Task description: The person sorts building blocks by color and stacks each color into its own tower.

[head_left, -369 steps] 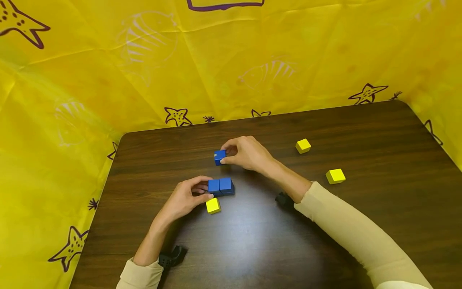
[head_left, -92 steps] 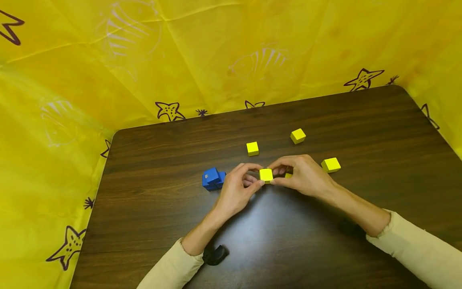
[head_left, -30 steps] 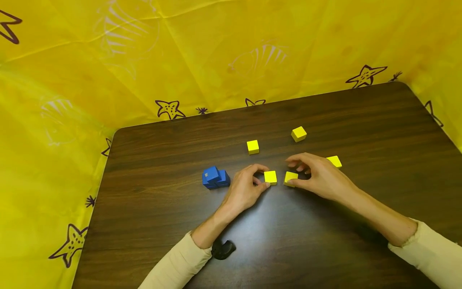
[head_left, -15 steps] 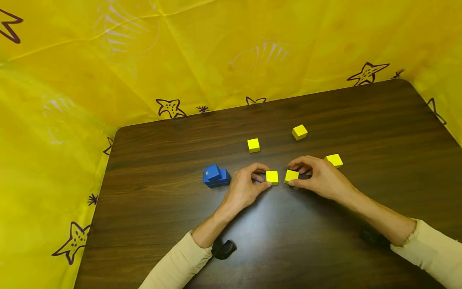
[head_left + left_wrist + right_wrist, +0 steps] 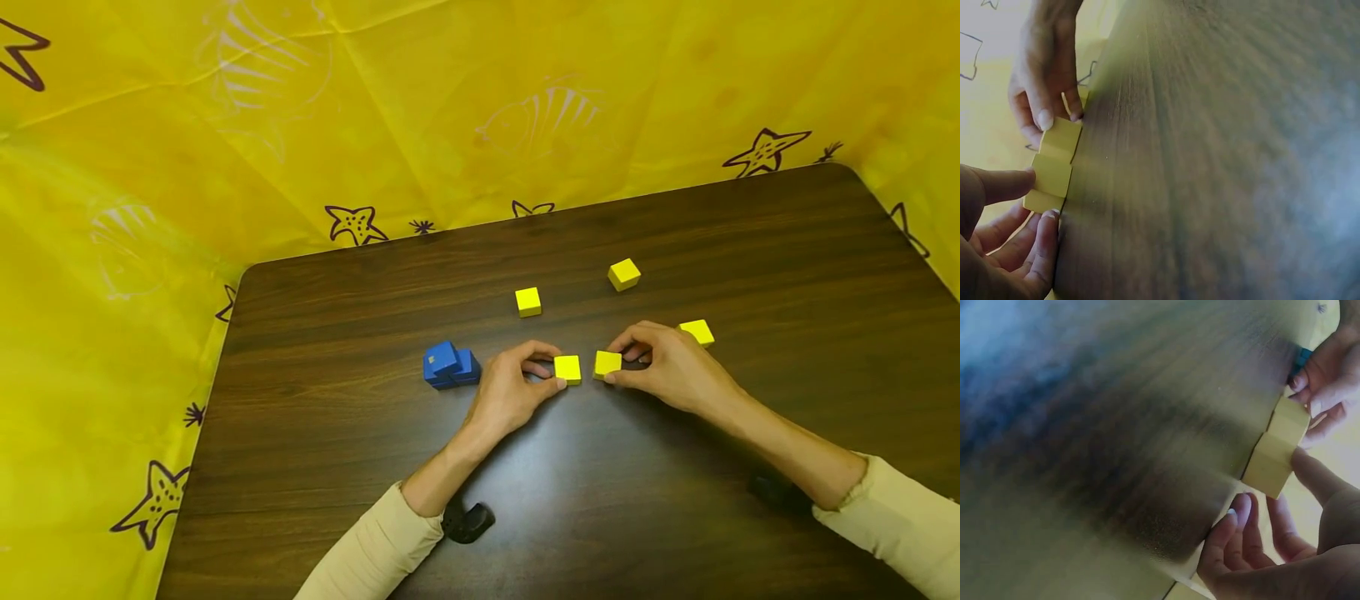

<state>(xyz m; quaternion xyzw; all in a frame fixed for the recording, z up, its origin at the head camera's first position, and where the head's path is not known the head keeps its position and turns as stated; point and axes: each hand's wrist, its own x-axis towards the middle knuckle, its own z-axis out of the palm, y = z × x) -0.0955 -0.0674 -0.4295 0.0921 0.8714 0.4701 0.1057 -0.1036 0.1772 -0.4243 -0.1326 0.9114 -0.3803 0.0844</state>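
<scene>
Two yellow cubes stand on the dark wooden table (image 5: pixel 540 500), a small gap between them in the head view. My left hand (image 5: pixel 510 392) holds the left yellow cube (image 5: pixel 567 369) between thumb and fingers. The right yellow cube (image 5: pixel 607 365) is pinched by my right hand (image 5: pixel 667 367), thumb on its near side and index finger at its far side. In the left wrist view, the left hand's cube (image 5: pixel 1052 176) overlaps the other one. Left of the hands sits a small stack of blue blocks (image 5: pixel 450 367), its top cube lying askew.
Behind the hands are two more yellow cubes, one nearer the middle (image 5: pixel 528 302) and one farther right (image 5: pixel 624 274). Another yellow cube (image 5: pixel 697 332) is partly hidden behind the right hand. A yellow patterned cloth (image 5: pixel 450 125) hangs along the table's back edge.
Earlier the right hand held a blue cube, now atop the blue stack. Three seconds ago both hands were at one yellow cube; over the last second the right fingers closed on the right one.
</scene>
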